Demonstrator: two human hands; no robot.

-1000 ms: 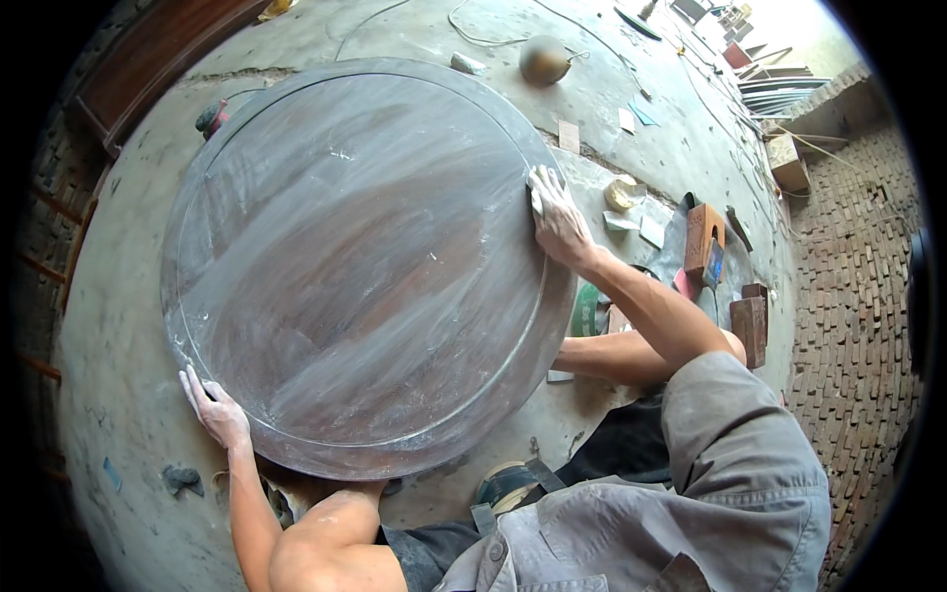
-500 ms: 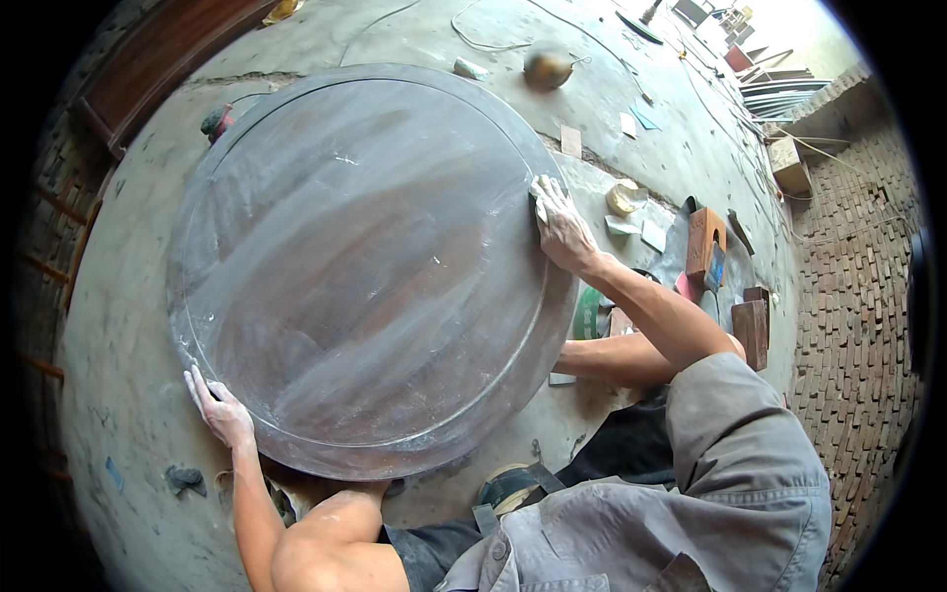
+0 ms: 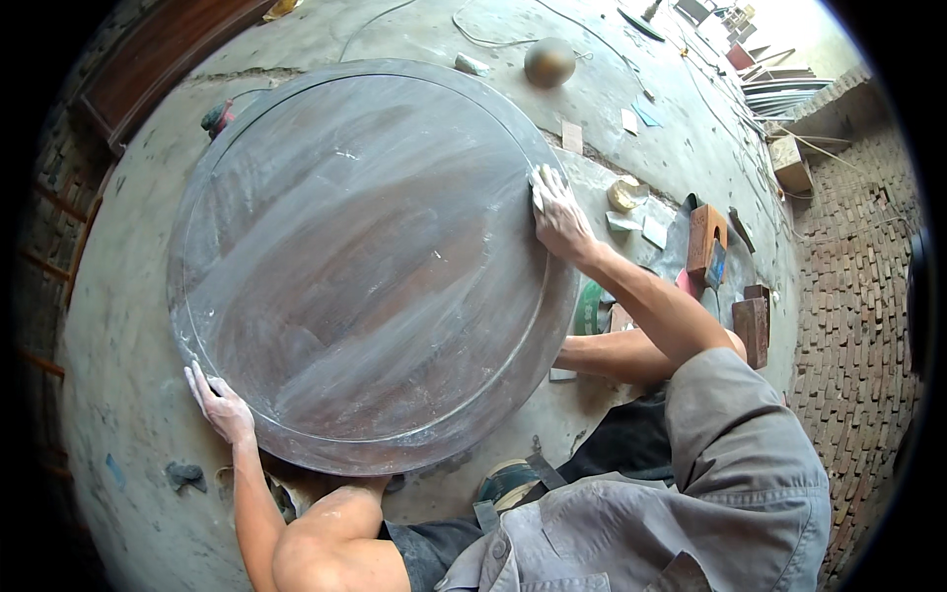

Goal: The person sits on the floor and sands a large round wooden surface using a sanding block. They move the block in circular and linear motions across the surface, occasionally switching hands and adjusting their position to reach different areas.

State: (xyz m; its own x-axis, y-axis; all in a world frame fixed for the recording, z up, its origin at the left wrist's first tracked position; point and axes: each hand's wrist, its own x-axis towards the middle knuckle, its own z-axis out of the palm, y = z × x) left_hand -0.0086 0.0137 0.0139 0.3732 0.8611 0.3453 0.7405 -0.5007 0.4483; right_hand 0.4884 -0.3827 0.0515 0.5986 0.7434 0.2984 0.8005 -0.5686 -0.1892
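Note:
A large round wooden tabletop (image 3: 365, 276), dark brown and streaked with pale dust, lies before me with a groove running near its rim. Dusty fingers of my left hand (image 3: 225, 409) are stretched out against its lower left edge. At the right side, my right hand (image 3: 562, 219) presses on the band between groove and edge, its whitened fingers close together. Whatever may be under those fingers is hidden. My bare knee (image 3: 340, 543) is below the tabletop's near edge.
Right of the tabletop are a wooden hand plane (image 3: 705, 242), a dark wood block (image 3: 751, 331), a green round container (image 3: 587, 311) and a small bowl (image 3: 624, 194). Paper pieces (image 3: 653, 233) lie nearby. Cables (image 3: 488, 44) cross the floor beyond. A brick wall (image 3: 848, 286) stands far right.
My right hand has shifted slightly up along the tabletop's rim. My left hand stays at the lower left edge.

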